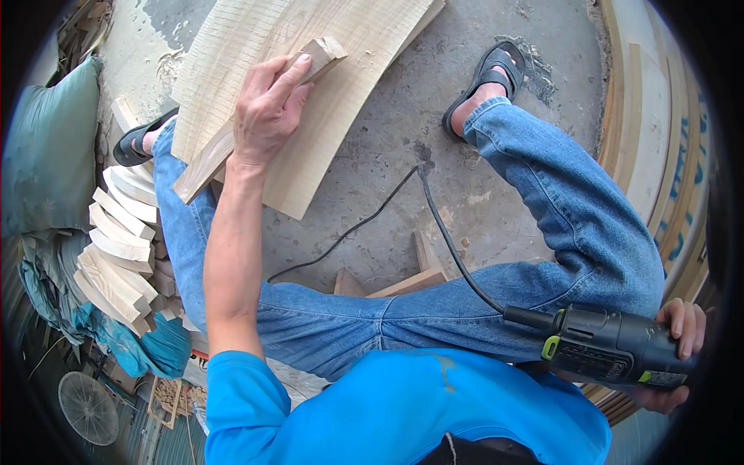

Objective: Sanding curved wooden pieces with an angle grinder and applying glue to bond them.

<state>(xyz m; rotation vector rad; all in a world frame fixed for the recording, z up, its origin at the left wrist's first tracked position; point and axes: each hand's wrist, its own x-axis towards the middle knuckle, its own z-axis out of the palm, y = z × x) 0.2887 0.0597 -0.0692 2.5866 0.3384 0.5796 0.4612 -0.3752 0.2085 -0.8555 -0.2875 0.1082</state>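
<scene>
My left hand [267, 112] is wrapped round a narrow wooden strip [322, 56], thumb along its top near the far end. The strip runs slantwise over a wide pale board [329, 116], its near end beside my left thigh. At the far right, my right hand [682, 329] grips a black corded power tool [612, 345] with lime-green parts, held by my right thigh. The tool's working end is out of sight, so its exact kind is not clear. Its black cord [449, 229] drops between my legs to the floor.
Curved wooden pieces [116, 256] are stacked at left, near a green sack [58, 147] and teal cloth [155, 349]. Long boards [647, 116] stand along the right. Wood offcuts [411, 283] lie on the concrete floor [372, 186] between my legs. A round fan [87, 408] is at lower left.
</scene>
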